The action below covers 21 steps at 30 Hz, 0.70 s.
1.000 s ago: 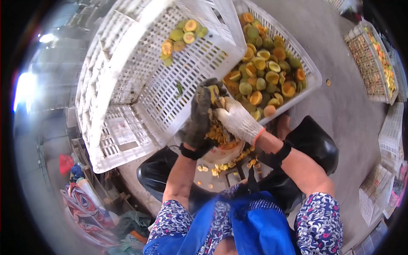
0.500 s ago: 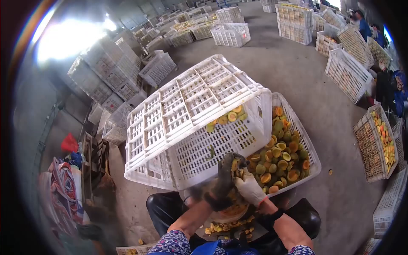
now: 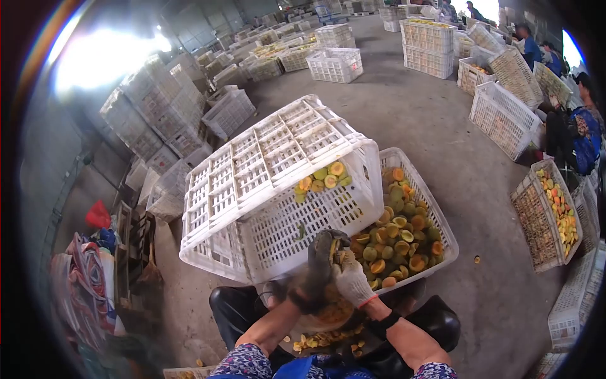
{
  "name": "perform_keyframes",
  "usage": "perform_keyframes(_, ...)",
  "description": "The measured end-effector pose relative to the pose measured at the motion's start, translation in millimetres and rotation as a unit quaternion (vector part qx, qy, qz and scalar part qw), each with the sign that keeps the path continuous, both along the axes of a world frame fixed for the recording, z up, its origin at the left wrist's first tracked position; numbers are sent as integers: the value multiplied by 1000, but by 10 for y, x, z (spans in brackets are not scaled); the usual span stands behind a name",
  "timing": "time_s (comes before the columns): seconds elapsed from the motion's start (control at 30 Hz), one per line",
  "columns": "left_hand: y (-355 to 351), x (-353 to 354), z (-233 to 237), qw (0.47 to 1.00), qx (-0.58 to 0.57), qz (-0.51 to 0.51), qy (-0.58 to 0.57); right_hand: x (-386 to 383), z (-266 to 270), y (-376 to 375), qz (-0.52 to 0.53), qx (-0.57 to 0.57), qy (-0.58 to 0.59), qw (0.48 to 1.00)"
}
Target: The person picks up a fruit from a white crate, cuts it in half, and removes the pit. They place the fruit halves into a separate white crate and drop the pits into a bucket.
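Clasping fruit (image 3: 334, 250), the left hand (image 3: 320, 258) touches the right hand (image 3: 351, 279).

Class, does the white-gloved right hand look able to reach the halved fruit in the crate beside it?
Probably yes: the right hand is close to the open-topped crate, with nothing visible blocking the halved fruit. It would likely have to leave the dark-gloved left hand.

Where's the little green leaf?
In the head view, the green leaf lies near the middle, inside the tipped white crate, below its fruit pieces and just left of the gloved left hand.
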<state>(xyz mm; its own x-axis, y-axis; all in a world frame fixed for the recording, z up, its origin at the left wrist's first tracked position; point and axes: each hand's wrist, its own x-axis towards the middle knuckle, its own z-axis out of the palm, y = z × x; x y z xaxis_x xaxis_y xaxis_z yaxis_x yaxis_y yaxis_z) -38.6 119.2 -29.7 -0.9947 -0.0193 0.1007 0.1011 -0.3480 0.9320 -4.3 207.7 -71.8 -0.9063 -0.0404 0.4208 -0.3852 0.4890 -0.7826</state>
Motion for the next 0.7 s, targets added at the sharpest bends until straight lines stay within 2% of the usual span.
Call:
perform_keyframes(0.1, 38, 18, 70, 1000, -10, -14, 3, 5, 68, 66, 37, -43, -42, 998)
perform_keyframes(0.17, 38, 0, 100, 1000, -17, -24, 9, -9, 109, 108, 65, -113, -66, 989)
perform_keyframes(0.3, 26, 8, 155, 995, -76, -57, 37, -16, 272, 237, 91, -157, -104, 978)
perform_keyframes(0.37, 6, 24, 168, 990, -108, -75, 45, 15, 476, 374, 188, -279, -303, 892)
perform_keyframes(0.4, -11, 37, 154, 990, 9, -139, -13, 43, 563, 447, 187, -278, -306, 891)
perform_keyframes(0.43, -28, 20, 169, 970, 125, -200, -66, 39, 659, 525, 220, -311, -389, 839)
perform_keyframes(0.47, -38, 32, 187, 969, 128, -200, -66, 53, 702, 572, 249, -339, -469, 777)
perform_keyframes(0.53, -55, 46, 258, 974, -115, -185, 63, 27, 439, 500, 258, -333, -434, 796)
perform_keyframes(0.57, -57, 61, 310, 974, -114, -186, 64, 25, 401, 447, 221, -277, -352, 866)
perform_keyframes(0.6, -60, 64, 376, 983, -67, -173, 5, 13, 383, 411, 180, -217, -263, 923)
perform_keyframes(0.63, -75, 79, 405, 985, -21, -159, -57, 24, 371, 391, 178, -219, -264, 922)
perform_keyframes(0.7, -85, 93, 344, 987, -16, -139, -81, 67, 506, 378, 184, -160, -259, 935)
